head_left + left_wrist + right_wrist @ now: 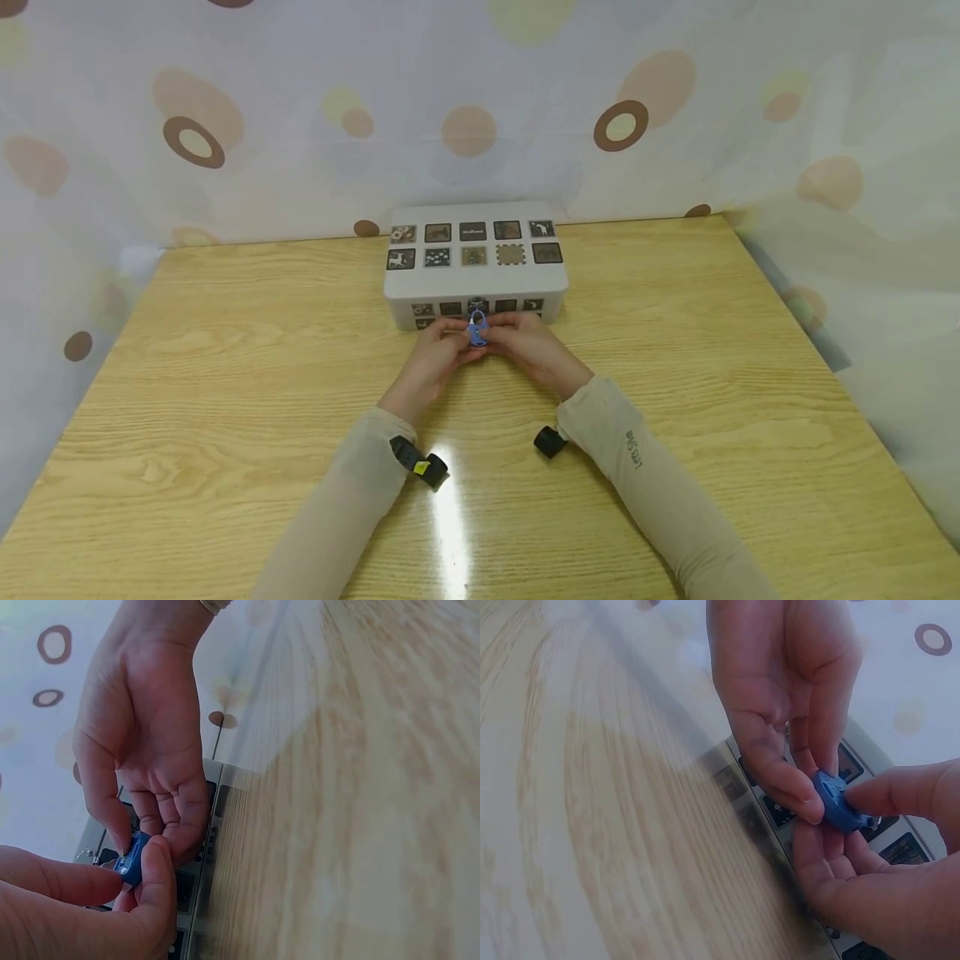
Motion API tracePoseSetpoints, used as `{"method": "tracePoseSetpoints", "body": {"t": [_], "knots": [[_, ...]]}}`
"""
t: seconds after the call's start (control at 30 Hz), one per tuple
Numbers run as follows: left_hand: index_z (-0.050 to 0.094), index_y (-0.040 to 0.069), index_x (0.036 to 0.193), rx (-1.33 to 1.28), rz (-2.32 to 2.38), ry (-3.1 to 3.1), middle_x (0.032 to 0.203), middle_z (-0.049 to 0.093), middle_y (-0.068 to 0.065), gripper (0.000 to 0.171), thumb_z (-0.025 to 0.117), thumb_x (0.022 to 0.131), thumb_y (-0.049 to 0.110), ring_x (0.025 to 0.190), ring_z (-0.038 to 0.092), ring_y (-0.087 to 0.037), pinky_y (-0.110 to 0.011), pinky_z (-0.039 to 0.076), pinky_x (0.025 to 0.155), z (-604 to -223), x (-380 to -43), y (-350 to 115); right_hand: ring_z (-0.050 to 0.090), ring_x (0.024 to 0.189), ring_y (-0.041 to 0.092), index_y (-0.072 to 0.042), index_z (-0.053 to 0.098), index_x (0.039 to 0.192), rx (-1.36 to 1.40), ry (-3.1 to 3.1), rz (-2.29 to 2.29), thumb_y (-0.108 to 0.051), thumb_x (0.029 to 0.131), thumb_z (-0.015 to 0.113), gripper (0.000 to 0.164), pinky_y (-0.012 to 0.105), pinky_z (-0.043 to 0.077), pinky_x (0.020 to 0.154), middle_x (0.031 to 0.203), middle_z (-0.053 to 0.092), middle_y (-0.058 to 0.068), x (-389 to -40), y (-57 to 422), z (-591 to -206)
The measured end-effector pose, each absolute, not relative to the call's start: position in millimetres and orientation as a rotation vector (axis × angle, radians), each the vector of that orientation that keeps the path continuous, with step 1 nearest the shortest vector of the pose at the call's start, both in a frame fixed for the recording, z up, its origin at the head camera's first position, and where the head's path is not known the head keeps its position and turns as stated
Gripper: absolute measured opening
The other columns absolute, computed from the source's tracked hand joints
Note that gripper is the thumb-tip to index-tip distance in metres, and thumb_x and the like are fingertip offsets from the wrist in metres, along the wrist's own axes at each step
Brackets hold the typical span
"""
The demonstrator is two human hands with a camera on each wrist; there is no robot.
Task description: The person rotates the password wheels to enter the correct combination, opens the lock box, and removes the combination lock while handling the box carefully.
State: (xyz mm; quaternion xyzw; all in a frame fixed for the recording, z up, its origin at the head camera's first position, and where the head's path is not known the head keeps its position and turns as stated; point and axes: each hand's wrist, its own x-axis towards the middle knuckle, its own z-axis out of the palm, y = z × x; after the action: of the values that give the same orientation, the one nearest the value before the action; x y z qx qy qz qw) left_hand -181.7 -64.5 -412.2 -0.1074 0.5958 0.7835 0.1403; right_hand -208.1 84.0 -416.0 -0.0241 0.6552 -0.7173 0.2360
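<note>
Blue padlock [477, 336] pinched by left hand [435, 357] and right hand [536, 348], frame centre, at front of white box [474, 284] on surface [225, 375].

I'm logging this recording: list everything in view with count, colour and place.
Small rounded padlock: one, blue, between both hands at the box's front.
Rectangular box with printed picture squares: one, white, at the table's far edge.
Small metal clasp: one, silvery, midway along the box's front.
Wood-grain table: one, yellowish, under the box.
Spotted backdrop sheet: white with brown and yellowish shapes, behind and beside the table.
Blocky wrist devices: two, black, one per wrist.
Long fabric sleeves: two, beige, on the forearms.
Left hand: one, bare, pinching the padlock.
Right hand: one, bare, likewise.
</note>
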Motion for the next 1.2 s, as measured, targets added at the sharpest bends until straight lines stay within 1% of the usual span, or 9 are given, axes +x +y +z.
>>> {"method": "tracePoseSetpoints", "body": {"t": [0.27,0.37,0.47,0.63,0.77,0.9,1.0,1.07,1.2], "knots": [[0.042,-0.015,0.118,-0.315,2.280,1.712,0.110,0.050,-0.022,0.023,0.043,0.095,-0.011,0.084,0.060,-0.020,-0.034,0.054,0.091,-414.5,-182.7,-64.0,0.058,0.095,0.015,0.022,0.042,0.126,-0.041,1.812,-1.962,0.006,0.093,0.052,0.038,0.023,0.053,0.085,0.118,0.051,0.022,-209.0,84.3,-417.8],[0.042,-0.015,0.118,-0.314,2.280,1.718,0.111,0.050,-0.023,0.023,0.043,0.096,-0.011,0.084,0.060,-0.020,-0.033,0.054,0.090,-414.0,-182.5,-63.8,0.059,0.095,0.015,0.022,0.044,0.124,-0.045,1.801,-1.963,0.004,0.094,0.051,0.036,0.024,0.053,0.087,0.119,0.051,0.022,-209.7,84.6,-418.1],[0.042,-0.015,0.118,-0.316,2.276,1.726,0.112,0.050,-0.023,0.023,0.043,0.096,-0.010,0.082,0.060,-0.018,-0.032,0.055,0.088,-413.1,-182.4,-63.6,0.061,0.092,0.012,0.023,0.046,0.123,-0.036,1.776,-1.973,0.001,0.097,0.049,0.034,0.024,0.053,0.087,0.117,0.053,0.021,-209.9,84.6,-417.4],[0.043,-0.015,0.118,-0.324,2.275,1.733,0.107,0.052,-0.021,0.023,0.043,0.096,-0.010,0.078,0.059,-0.016,-0.029,0.056,0.084,-412.6,-182.6,-62.9,0.062,0.086,0.010,0.025,0.046,0.122,-0.048,1.768,-1.988,0.000,0.098,0.047,0.035,0.024,0.054,0.085,0.113,0.055,0.021,-208.9,84.4,-417.0],[0.043,-0.015,0.118,-0.325,2.277,1.733,0.104,0.052,-0.020,0.022,0.043,0.096,-0.010,0.079,0.059,-0.016,-0.031,0.055,0.086,-414.0,-183.0,-62.7,0.061,0.090,0.012,0.024,0.046,0.121,-0.049,1.788,-1.986,0.002,0.097,0.047,0.033,0.024,0.054,0.085,0.113,0.054,0.020,-209.0,84.1,-418.4],[0.043,-0.016,0.118,-0.314,2.269,1.741,0.107,0.051,-0.021,0.023,0.043,0.096,-0.010,0.080,0.058,-0.016,-0.033,0.055,0.088,-414.9,-182.9,-62.9,0.060,0.096,0.015,0.022,0.045,0.122,-0.044,1.801,-1.981,0.004,0.096,0.048,0.032,0.025,0.053,0.087,0.115,0.053,0.021,-209.8,84.2,-419.4],[0.042,-0.016,0.119,-0.311,2.264,1.740,0.109,0.050,-0.020,0.023,0.042,0.096,-0.010,0.080,0.058,-0.016,-0.031,0.055,0.087,-415.2,-182.9,-63.3,0.060,0.097,0.016,0.022,0.045,0.123,-0.050,1.808,-1.976,0.004,0.095,0.049,0.033,0.025,0.053,0.089,0.116,0.053,0.022,-210.3,84.3,-419.1],[0.042,-0.016,0.119,-0.309,2.262,1.739,0.110,0.049,-0.020,0.024,0.042,0.096,-0.010,0.079,0.058,-0.015,-0.029,0.055,0.084,-414.8,-182.8,-63.6,0.061,0.095,0.015,0.023,0.045,0.123,-0.057,1.801,-1.975,0.003,0.095,0.048,0.034,0.027,0.053,0.090,0.115,0.054,0.021,-210.3,84.5,-418.7],[0.042,-0.016,0.121,-0.313,2.259,1.744,0.110,0.050,-0.021,0.025,0.042,0.097,-0.009,0.077,0.058,-0.014,-0.027,0.055,0.082,-413.9,-183.1,-64.5,0.063,0.086,0.012,0.024,0.046,0.121,-0.074,1.760,-1.991,-0.001,0.098,0.045,0.034,0.028,0.054,0.089,0.104,0.059,0.015,-210.0,84.7,-419.1]]}}
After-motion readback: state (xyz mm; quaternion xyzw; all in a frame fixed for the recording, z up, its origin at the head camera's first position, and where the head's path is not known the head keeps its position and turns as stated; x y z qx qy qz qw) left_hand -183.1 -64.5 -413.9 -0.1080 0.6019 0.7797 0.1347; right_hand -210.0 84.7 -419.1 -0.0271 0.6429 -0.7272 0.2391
